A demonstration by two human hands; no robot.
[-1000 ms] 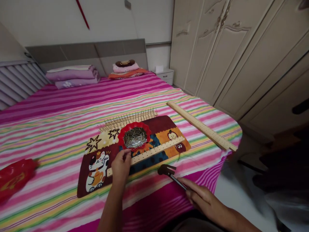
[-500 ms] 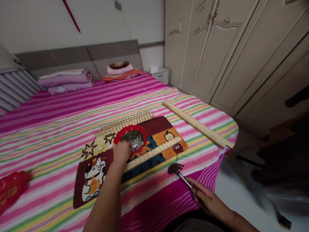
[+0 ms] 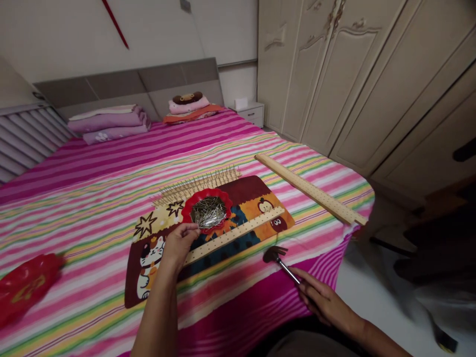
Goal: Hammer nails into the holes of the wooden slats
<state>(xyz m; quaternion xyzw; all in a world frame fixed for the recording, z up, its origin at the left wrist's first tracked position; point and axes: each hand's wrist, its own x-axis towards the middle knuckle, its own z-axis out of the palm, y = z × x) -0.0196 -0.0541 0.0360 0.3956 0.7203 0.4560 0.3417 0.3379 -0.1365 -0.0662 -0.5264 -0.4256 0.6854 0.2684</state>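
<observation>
My left hand (image 3: 179, 244) rests on the cartoon cat mat (image 3: 148, 258), with thumb and forefinger pinched together at the front-left rim of the red dish (image 3: 190, 203). The dish is full of thin metal nails (image 3: 208, 212). Whether a nail sits in the pinch is too small to see. A short wooden strip with a row of holes (image 3: 241, 230) lies on the mat just right of that hand. My right hand (image 3: 322, 300) grips the handle of a small hammer, whose dark head (image 3: 273, 254) rests on the striped bedsheet (image 3: 92, 198).
Behind the dish lies a wooden strip with several upright nails (image 3: 203, 181). A long holed wooden strip (image 3: 310, 189) lies diagonally near the bed's right edge. A red bag (image 3: 24, 285) is at the far left. Folded bedding (image 3: 109, 121) is at the headboard, and wardrobes (image 3: 334, 74) are on the right.
My left hand reached into the dish of nails and has drawn back to its front rim, fingers pinched. The hammer stays low on the sheet in my right hand.
</observation>
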